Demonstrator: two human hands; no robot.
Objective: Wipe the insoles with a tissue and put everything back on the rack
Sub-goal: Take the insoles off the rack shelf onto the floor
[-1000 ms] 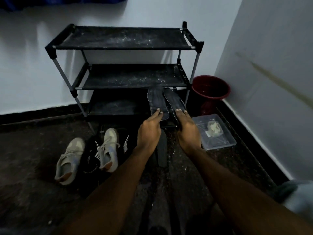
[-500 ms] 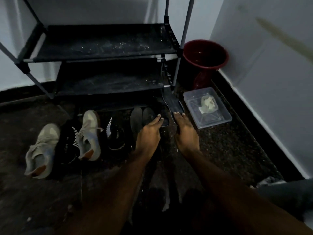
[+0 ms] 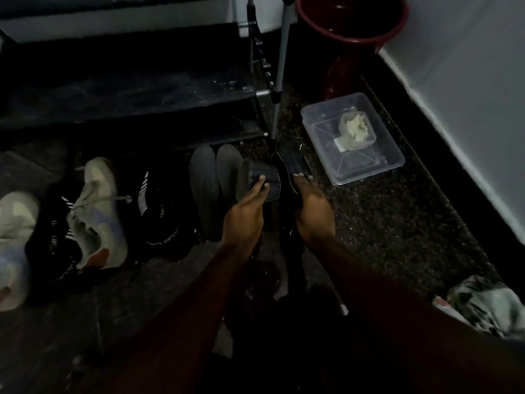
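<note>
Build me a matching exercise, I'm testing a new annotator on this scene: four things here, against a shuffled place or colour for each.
1 tissue
2 bucket
3 bent insole
4 laced beige sneaker

A dark red
B gripped in the left hand
C on the floor between black shoes
D inside the clear container

Pairs: 1-D, 2-A, 3-B, 4-C.

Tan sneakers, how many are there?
2. One tan sneaker lies on the floor at the picture's left edge, the other further right. A black shoe sits between them.
</note>
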